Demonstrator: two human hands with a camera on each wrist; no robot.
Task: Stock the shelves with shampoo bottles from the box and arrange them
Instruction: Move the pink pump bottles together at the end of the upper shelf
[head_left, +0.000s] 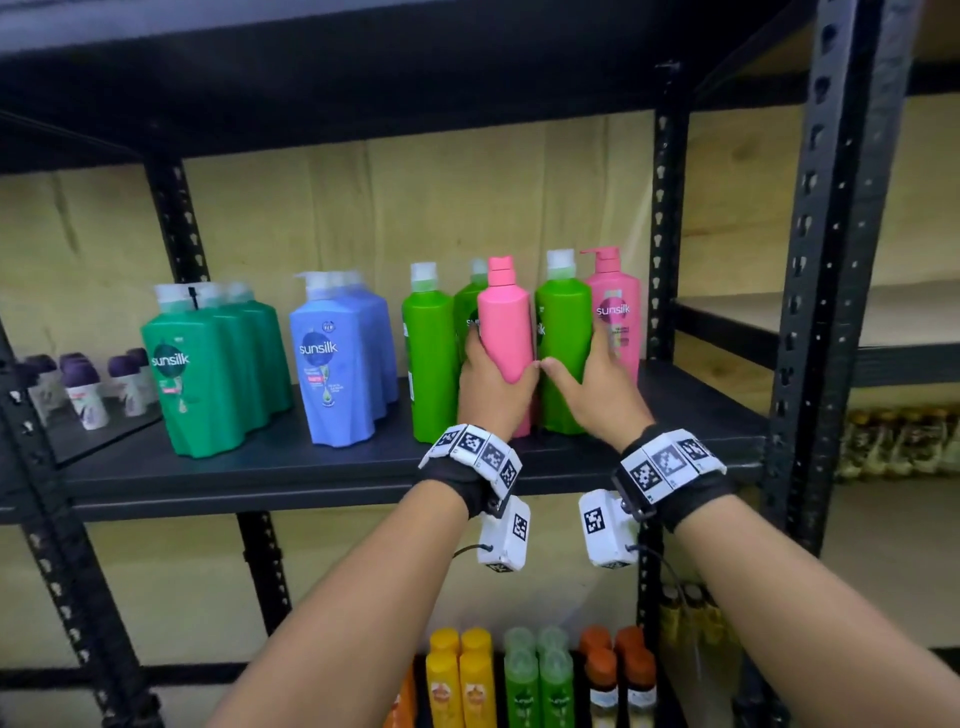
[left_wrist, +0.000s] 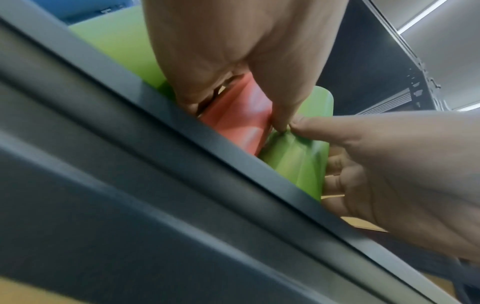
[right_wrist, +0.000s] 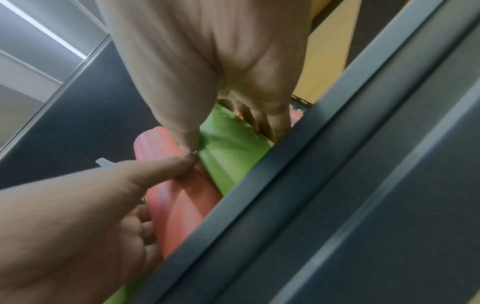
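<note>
Two bottles gripped: my left hand curls fingers round the pink bottle, right hand clasps the green bottle.

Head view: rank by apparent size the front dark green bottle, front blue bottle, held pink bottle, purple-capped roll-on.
1. front dark green bottle and front blue bottle: look alike, not ranked.
2. pink bottle in the left hand: similar height, narrower.
3. purple-capped roll-on: smallest by far.

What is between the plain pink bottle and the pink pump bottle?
A light green bottle, gripped by the right hand, stands between the plain pink bottle and the pink pump bottle. The head view shows it.
</note>
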